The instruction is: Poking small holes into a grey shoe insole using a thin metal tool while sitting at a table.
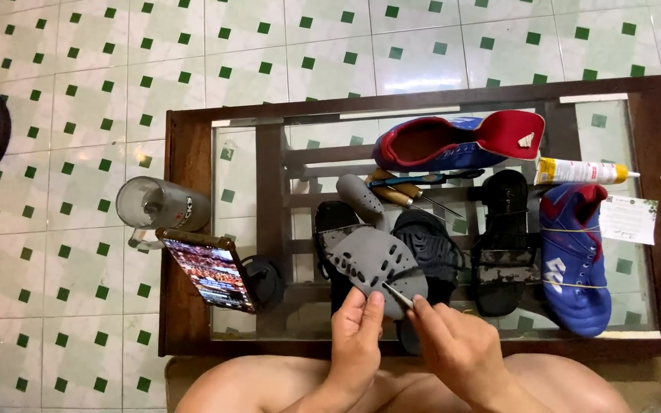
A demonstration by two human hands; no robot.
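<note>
Here the left hand [357,336] pinches a grey sandal upper [372,264]; the right hand [453,344] pinches a thin, half-hidden tool [396,293]

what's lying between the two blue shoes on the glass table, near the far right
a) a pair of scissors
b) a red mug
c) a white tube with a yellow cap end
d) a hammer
c: a white tube of glue with yellow at its ends lies on the glass table, between the blue and red shoe at the back and the blue shoe on the right.
</note>
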